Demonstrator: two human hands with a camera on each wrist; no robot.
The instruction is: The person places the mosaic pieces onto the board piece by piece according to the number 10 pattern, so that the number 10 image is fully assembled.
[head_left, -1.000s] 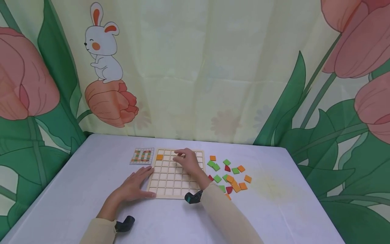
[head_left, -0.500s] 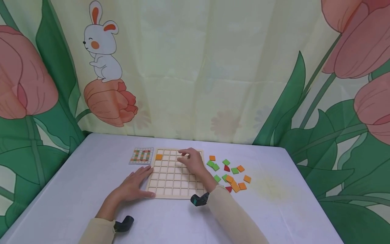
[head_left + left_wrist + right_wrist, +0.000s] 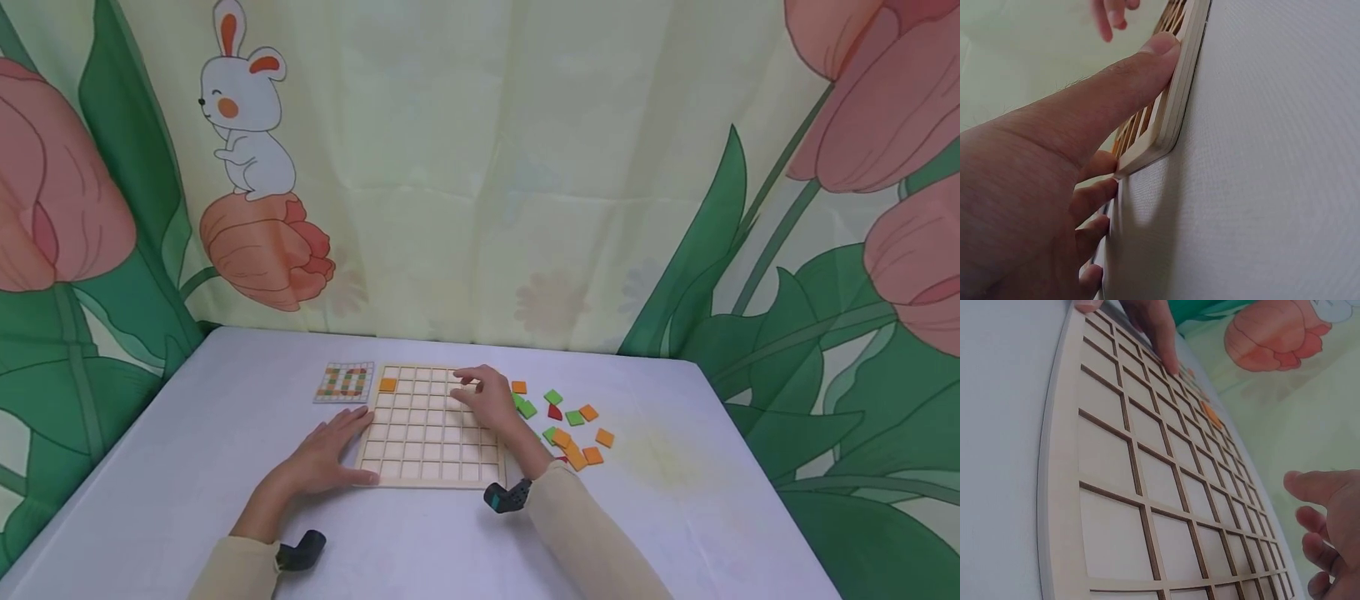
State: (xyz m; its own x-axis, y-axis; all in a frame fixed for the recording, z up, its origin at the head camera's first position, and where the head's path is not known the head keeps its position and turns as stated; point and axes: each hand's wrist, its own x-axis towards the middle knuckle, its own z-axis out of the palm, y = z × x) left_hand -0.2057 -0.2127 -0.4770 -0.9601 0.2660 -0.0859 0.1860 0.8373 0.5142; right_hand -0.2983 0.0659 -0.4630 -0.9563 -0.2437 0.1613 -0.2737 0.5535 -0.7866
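A pale wooden grid board [image 3: 423, 433] lies on the white table, with an orange square tile [image 3: 387, 384] in a cell near its far left corner. My left hand [image 3: 326, 458] rests against the board's left side, fingers spread. In the left wrist view its thumb [image 3: 1147, 62] lies over the board's rim. Above the far right part of the grid hovers my right hand [image 3: 487, 402], thumb and forefinger apart. The right wrist view shows that hand [image 3: 1335, 531] off the board with nothing visible between its bent fingers.
A printed pattern card [image 3: 344, 382] lies left of the board. Right of it are scattered loose tiles: green squares [image 3: 552, 397], orange squares [image 3: 604, 437] and red rounded pieces [image 3: 555, 412]. A flowered curtain [image 3: 450, 183] hangs behind the table.
My right hand has moved to the right across the board's far rows, from the middle toward the right side. The left hand stays on the board's left side.
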